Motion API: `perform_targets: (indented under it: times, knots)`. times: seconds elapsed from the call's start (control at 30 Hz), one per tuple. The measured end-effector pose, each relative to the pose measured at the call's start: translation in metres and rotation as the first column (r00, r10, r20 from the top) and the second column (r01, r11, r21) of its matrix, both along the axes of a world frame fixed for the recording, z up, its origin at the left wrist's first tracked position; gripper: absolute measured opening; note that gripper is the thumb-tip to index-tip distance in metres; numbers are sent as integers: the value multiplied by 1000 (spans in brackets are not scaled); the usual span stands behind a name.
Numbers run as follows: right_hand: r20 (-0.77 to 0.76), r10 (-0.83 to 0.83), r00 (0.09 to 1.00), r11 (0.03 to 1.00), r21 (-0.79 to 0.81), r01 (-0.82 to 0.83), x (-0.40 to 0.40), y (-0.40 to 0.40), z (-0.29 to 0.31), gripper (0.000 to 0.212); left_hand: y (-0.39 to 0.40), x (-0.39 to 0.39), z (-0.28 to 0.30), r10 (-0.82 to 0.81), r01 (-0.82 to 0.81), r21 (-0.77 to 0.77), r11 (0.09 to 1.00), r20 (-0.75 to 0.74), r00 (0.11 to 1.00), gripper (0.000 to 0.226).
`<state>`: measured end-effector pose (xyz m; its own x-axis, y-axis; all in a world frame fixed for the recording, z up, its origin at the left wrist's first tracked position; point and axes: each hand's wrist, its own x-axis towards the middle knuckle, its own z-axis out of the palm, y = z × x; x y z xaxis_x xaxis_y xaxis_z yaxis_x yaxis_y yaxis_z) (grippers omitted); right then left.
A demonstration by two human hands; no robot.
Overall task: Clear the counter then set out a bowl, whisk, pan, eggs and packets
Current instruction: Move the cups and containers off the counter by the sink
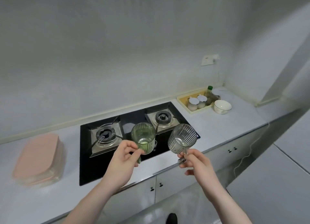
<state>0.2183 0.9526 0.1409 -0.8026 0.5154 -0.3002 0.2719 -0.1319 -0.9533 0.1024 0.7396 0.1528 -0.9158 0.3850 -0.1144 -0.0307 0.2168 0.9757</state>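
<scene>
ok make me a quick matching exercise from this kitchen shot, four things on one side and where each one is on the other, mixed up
Things:
1. green ribbed glass
2. clear ribbed glass
3. white bowl
4. pink-lidded container

Places:
A. on the counter at the far left
B. held by its handle in the right hand
C. on the counter beside the yellow tray
D. held by its handle in the left hand

Pairs: 1-D, 2-B, 3-C, 4-A

Green ribbed glass (143, 136); clear ribbed glass (182, 137); pink lid (37, 156); black hob (134, 140).
</scene>
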Motion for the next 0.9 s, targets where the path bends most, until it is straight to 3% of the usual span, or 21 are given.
perform_targets:
  times: [0.17,0.37,0.47,0.6,0.9]
  knots:
    - [23,-29,999,999,28,28,-26,82,0,19,86,-38,1,-30,29,27,999,18,999,15]
    - [55,-69,996,996,62,66,-57,171,8,38,175,-80,1,-64,64,13,998,20,998,15]
    - [43,-100,994,993,69,97,-66,214,4,36,223,-105,-5,-103,104,-9,995,29,994,14]
    - [56,-156,986,987,53,153,-69,270,-8,18,287,-123,-9,-115,114,10,993,80,990,14]
    - [70,-83,994,996,25,81,-117,392,-17,25,405,-154,-27,-26,16,86,996,126,992,10]
